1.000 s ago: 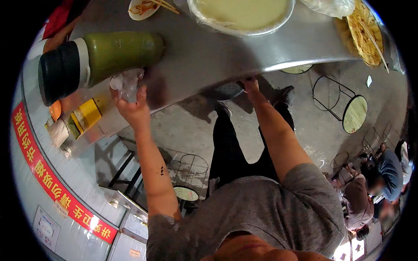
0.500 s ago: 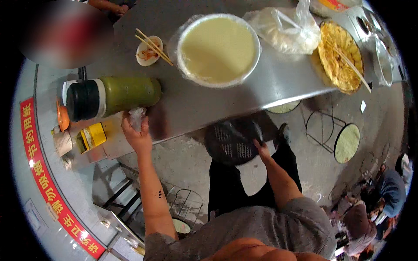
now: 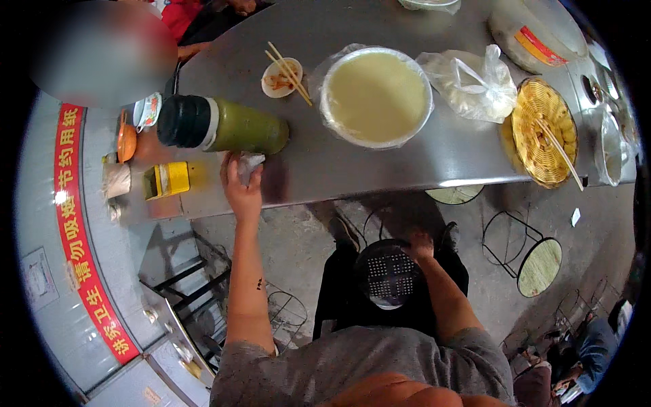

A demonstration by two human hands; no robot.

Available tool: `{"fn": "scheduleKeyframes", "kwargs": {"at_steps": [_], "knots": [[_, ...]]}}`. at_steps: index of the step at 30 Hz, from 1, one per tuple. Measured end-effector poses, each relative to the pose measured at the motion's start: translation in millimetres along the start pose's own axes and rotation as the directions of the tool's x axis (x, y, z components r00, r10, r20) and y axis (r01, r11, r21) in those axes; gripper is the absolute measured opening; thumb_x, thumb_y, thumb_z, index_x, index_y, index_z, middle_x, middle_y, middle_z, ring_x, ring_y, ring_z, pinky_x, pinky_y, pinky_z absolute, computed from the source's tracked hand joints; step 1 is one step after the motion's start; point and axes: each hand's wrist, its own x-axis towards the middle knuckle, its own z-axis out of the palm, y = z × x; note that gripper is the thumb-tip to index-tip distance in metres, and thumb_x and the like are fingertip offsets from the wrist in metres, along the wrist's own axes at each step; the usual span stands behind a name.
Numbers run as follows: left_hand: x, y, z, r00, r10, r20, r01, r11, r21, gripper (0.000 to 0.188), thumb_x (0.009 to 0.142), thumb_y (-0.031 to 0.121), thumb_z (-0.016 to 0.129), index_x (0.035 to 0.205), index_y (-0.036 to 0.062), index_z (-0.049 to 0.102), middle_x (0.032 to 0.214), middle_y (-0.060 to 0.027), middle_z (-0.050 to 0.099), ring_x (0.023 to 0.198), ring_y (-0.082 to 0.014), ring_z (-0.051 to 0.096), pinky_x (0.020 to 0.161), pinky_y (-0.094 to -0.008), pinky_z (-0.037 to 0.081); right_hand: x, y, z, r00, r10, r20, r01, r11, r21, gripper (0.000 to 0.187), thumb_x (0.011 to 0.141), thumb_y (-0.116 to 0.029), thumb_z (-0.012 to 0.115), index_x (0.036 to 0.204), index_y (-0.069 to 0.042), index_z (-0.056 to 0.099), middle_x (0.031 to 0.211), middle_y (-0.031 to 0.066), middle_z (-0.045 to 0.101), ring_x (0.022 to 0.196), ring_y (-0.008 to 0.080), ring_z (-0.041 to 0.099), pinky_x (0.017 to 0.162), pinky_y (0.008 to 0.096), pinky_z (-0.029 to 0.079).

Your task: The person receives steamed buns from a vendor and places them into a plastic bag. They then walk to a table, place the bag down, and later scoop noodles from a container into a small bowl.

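My left hand [image 3: 243, 186] rests at the steel table's [image 3: 312, 173] near edge, its thumb and fingers closed around a crumpled, whitish translucent wad [image 3: 251, 163]; I cannot tell whether that is plastic or tissue. Right behind it a big green thermos [image 3: 247, 127] with a black cap lies on its side. Below the table, between my knees, is a round black disc with rows of small holes [image 3: 388, 275], like a stool seat. My right hand [image 3: 419, 245] grips its far right rim, the fingers blurred and partly hidden.
On the table stand a plastic-lined bowl of pale liquid [image 3: 376, 95], a small bowl with chopsticks [image 3: 281, 76], a tied plastic bag [image 3: 475, 85], a wicker basket [image 3: 542, 129] and a yellow box [image 3: 168, 180]. Round stools [image 3: 540, 266] stand on the floor. Another person sits at the far left.
The black disc has come toward me with my right hand, and lies flatter between my legs. My left hand stays by the thermos, still around the wad. The view has shifted.
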Motion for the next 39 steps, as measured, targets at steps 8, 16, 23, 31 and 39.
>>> {"fn": "scheduleKeyframes", "kwargs": {"at_steps": [8, 16, 23, 31, 39], "knots": [[-6.1, 5.6, -5.0, 0.998, -0.058, -0.028, 0.056, 0.997, -0.054, 0.058, 0.069, 0.008, 0.07, 0.12, 0.001, 0.044, 0.119, -0.0156, 0.048, 0.11, -0.0317, 0.045, 0.093, -0.0364, 0.036, -23.2, -5.4, 24.0, 0.953, 0.081, 0.294, -0.094, 0.995, 0.032, 0.052, 0.075, -0.044, 0.059, 0.117, -0.014, 0.048, 0.113, 0.0134, 0.053, 0.108, 0.0326, 0.048, 0.09, 0.0412, 0.037], [3.4, -0.4, -22.3, 0.995, 0.038, 0.091, -0.043, 0.998, 0.052, 0.053, 0.072, 0.011, 0.067, 0.119, 0.0029, 0.044, 0.122, -0.0161, 0.044, 0.111, -0.0327, 0.043, 0.092, -0.0391, 0.035, -30.5, 2.4, 17.5, 0.938, 0.236, 0.254, -0.273, 0.954, 0.122, 0.051, 0.074, -0.045, 0.059, 0.109, -0.01, 0.05, 0.113, 0.0161, 0.053, 0.106, 0.0337, 0.049, 0.085, 0.0414, 0.041], [-0.8, 10.8, -25.6, 0.991, -0.035, 0.133, 0.026, 0.998, 0.062, 0.053, 0.074, 0.011, 0.065, 0.119, -0.0001, 0.042, 0.121, -0.0171, 0.045, 0.11, -0.0339, 0.042, 0.094, -0.0393, 0.033, -26.6, 29.7, 17.1, 0.927, 0.314, 0.207, -0.348, 0.924, 0.159, 0.048, 0.076, -0.04, 0.058, 0.112, -0.009, 0.05, 0.115, 0.0164, 0.051, 0.106, 0.0332, 0.048, 0.086, 0.0421, 0.041], [-10.5, 25.5, -19.8, 0.969, -0.151, 0.196, 0.112, 0.974, 0.196, 0.061, 0.072, 0.013, 0.068, 0.122, -0.0022, 0.038, 0.126, -0.0201, 0.041, 0.114, -0.0352, 0.04, 0.096, -0.0401, 0.032, -72.5, 56.7, -85.2, 0.913, 0.375, -0.158, -0.302, 0.885, 0.353, 0.037, 0.083, -0.039, 0.048, 0.08, -0.006, 0.063, 0.083, 0.0167, 0.062, 0.081, 0.0353, 0.058, 0.073, 0.0431, 0.046], [-15.6, 8.1, -48.5, 0.955, -0.016, 0.296, -0.091, 0.935, 0.344, 0.068, 0.069, 0.017, 0.07, 0.126, 0.0024, 0.035, 0.127, -0.0197, 0.041, 0.116, -0.0345, 0.039, 0.096, -0.0402, 0.032, -116.6, 144.5, -149.4, 0.837, 0.468, -0.283, -0.336, 0.848, 0.409, 0.029, 0.081, -0.034, 0.049, 0.082, -0.008, 0.062, 0.084, 0.017, 0.061, 0.083, 0.0357, 0.057, 0.071, 0.0441, 0.045]]}}
